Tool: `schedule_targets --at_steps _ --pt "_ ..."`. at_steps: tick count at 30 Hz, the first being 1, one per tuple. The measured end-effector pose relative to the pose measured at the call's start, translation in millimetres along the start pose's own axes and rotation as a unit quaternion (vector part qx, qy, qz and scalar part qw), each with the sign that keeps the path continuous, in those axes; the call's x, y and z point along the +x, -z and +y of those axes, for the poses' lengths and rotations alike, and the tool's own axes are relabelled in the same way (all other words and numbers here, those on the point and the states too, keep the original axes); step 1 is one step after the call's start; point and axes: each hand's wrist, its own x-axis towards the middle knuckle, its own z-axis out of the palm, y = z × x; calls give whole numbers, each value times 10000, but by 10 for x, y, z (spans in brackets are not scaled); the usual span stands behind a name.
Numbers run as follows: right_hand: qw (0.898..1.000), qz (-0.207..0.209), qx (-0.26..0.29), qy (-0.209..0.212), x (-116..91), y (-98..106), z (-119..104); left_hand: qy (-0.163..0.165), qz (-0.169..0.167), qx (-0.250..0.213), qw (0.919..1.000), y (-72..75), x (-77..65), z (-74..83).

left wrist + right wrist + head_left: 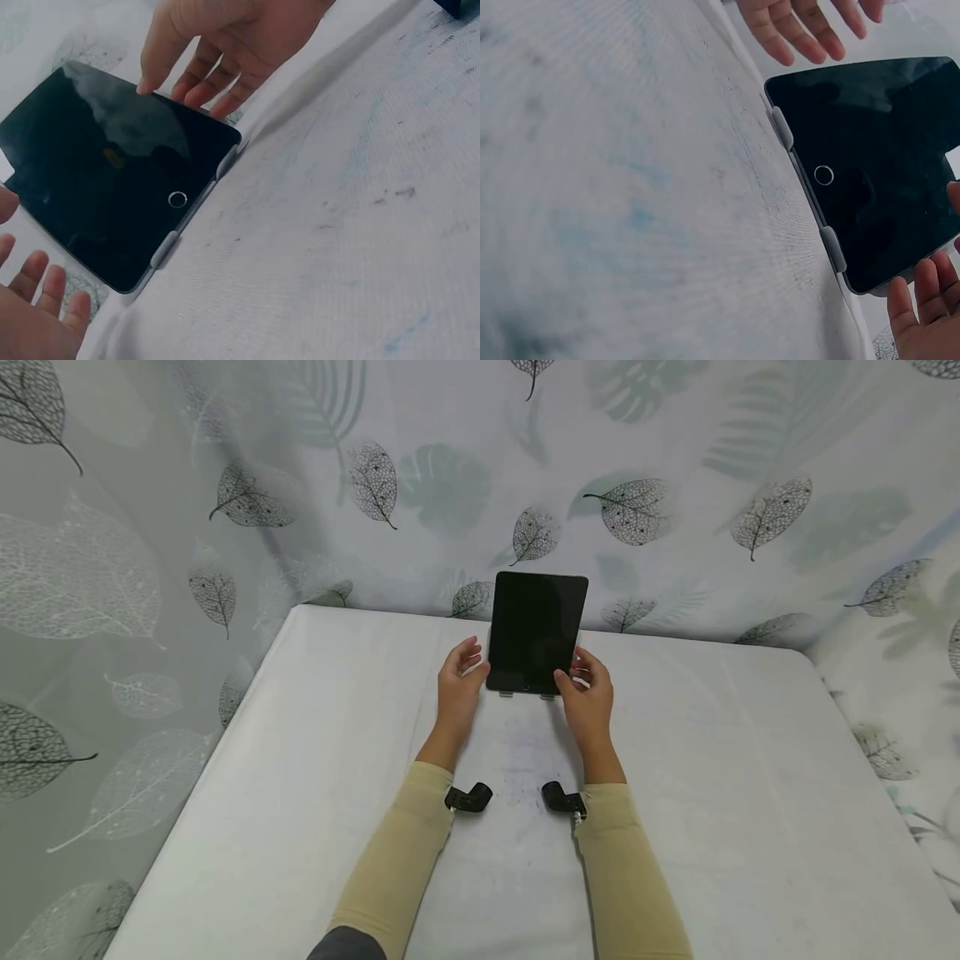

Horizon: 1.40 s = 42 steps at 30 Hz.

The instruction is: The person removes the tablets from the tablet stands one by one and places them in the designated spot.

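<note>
A black tablet [537, 631] with a round home button stands tilted back on a stand, whose two grey lips [164, 250] hook its lower edge. To its left is my left hand [459, 689], fingers spread and loosely bent, thumb close to the tablet's side; a gap shows between these fingers and the tablet in the right wrist view. At the right edge my right hand [588, 697] has its thumb at the tablet's front corner. Its relaxed fingers [928, 289] lie along the side edge. The stand's back is hidden behind the tablet.
A white cloth [315, 760] with faint blue and dark smudges covers the table. Leaf-patterned curtains [450, 410] hang behind the table and at both sides. Each sleeved forearm carries a small black wrist camera [471, 797].
</note>
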Motion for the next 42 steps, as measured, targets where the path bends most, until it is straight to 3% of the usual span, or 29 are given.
schedule_targets --at_steps 13,17,28,35,42 --pt "9997 -8 236 -109 37 3 76 94 -286 -75 9995 1 -36 -49" --pt "9997 -14 233 -110 44 -3 88 136 -251 116 9995 3 -44 -70" --pt "9996 280 -27 -51 27 2 153 -234 -281 606 9975 0 -49 -179" --pt "9980 459 -404 -169 19 -11 168 -743 43 1590 9845 -8 -58 -226" --pt "9971 656 -387 -89 33 -29 165 -868 -4 1579 9836 -20 -66 -207"
